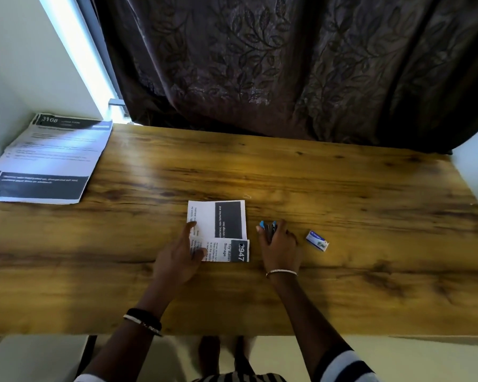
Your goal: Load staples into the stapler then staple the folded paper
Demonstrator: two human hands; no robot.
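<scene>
**Held Steady for Stapling**

Pinned the folded white printed paper [226, 230] to the wooden worktop [342, 188] under straight fingers of the left hand [181, 255], probably against sliding. Clasped the small blue-and-dark stapler [269, 228] in the curled right hand [279, 244], just beside it.

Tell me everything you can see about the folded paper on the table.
The folded paper is a white printed sheet with black blocks, one bearing 2947. It lies flat on the wooden table, folded layers slightly offset. The left hand rests on its left side. The right hand, gripping the stapler, is just right of it, not touching.
</scene>
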